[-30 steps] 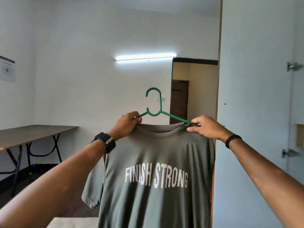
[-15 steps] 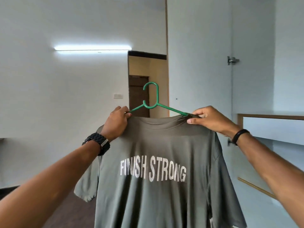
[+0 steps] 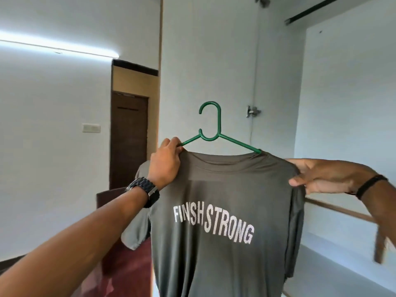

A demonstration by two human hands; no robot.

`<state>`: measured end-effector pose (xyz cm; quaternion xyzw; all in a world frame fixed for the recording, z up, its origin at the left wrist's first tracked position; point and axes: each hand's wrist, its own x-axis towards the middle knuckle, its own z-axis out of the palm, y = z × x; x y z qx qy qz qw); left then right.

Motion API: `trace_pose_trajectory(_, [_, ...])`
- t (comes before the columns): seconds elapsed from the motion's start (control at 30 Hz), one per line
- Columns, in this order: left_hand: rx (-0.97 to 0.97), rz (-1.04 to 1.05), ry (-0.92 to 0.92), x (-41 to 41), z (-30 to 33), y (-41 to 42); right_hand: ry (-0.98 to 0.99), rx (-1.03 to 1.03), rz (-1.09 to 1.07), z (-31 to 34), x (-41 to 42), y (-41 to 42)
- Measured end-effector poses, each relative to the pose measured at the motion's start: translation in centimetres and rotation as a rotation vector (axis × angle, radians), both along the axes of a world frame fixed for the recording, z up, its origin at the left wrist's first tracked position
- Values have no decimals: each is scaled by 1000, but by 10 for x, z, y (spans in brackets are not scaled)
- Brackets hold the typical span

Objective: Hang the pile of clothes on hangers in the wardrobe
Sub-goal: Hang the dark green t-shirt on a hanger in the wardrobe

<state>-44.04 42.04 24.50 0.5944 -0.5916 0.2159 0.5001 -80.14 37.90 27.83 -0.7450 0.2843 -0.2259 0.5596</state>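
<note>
An olive-grey T-shirt (image 3: 222, 249) printed "FINISH STRONG" hangs on a green plastic hanger (image 3: 211, 129), held up at chest height in front of me. My left hand (image 3: 166, 161) grips the hanger's left arm together with the shirt's shoulder. My right hand (image 3: 317, 175) pinches the shirt's right shoulder at the sleeve seam. The hanger's hook points up and is free. A dark rail (image 3: 310, 9) runs across the top of the open wardrobe (image 3: 342, 103) at the upper right.
The pale wardrobe door (image 3: 205, 71) with metal latches stands just behind the hanger. A wooden shelf edge (image 3: 342, 210) crosses the wardrobe interior behind my right wrist. A dark doorway (image 3: 128, 136) is at left, and maroon fabric (image 3: 128, 264) lies low under my left arm.
My view has turned right toward the wardrobe interior. My right hand slid from the collar out to the shirt's right shoulder. The left hand keeps its grip on the hanger.
</note>
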Motion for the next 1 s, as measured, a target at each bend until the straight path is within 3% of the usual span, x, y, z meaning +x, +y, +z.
trace_pose_trajectory(0.2, [59, -179, 20, -86, 139, -70, 63, -228, -308, 138, -72, -2])
trace_pose_trajectory(0.4, [103, -314, 83, -179, 252, -126, 130, -228, -465, 240, -128, 17])
trace_pose_trajectory(0.63, [60, -430, 186, -286, 307, -191, -18, -508, -743, 283, -181, 12])
trace_pose_trajectory(0.87, [-140, -666, 398, -422, 331, -248, 95, -866, -1047, 325, -260, -25])
trace_pose_trajectory(1.0, [-253, -825, 323, -538, 340, -281, 110, -984, -1209, 369, -320, -63])
